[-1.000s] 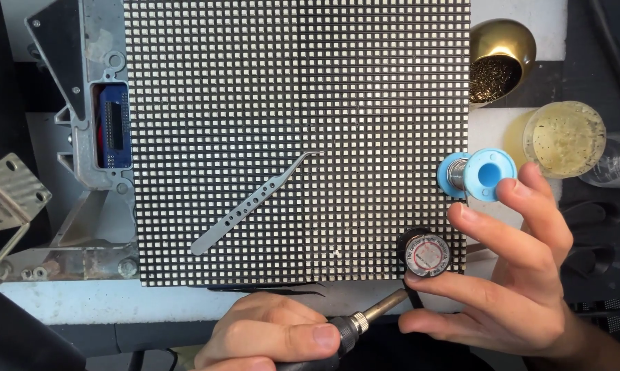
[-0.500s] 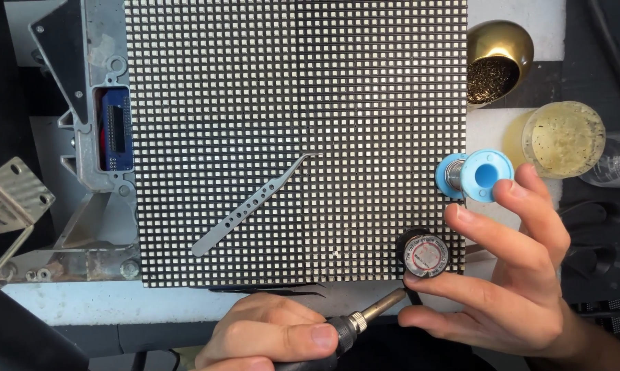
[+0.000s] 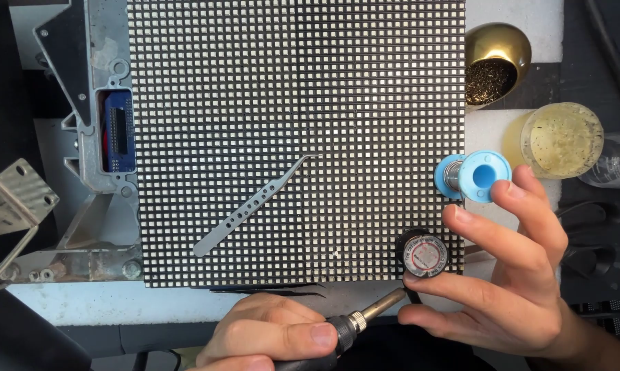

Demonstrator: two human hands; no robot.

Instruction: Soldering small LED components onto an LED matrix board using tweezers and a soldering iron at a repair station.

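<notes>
Black-handled soldering iron (image 3: 365, 321) gripped in left hand (image 3: 269, 336); right hand (image 3: 502, 275) open, fingers spread beside small round tin (image 3: 425, 253).

Count: 1 LED matrix panel (image 3: 296, 103). 2 tweezers: 1 grey curved pair (image 3: 255, 206) on the panel, 1 black pair (image 3: 269, 291) at its lower edge. 1 soldering iron (image 3: 365, 320). 1 blue solder spool (image 3: 473, 176). 1 small round tin (image 3: 424, 253). 1 brass tip-cleaner bowl (image 3: 497, 63). 1 yellowish round jar (image 3: 561, 140). 2 hands: left (image 3: 269, 336), right (image 3: 509, 282).
</notes>
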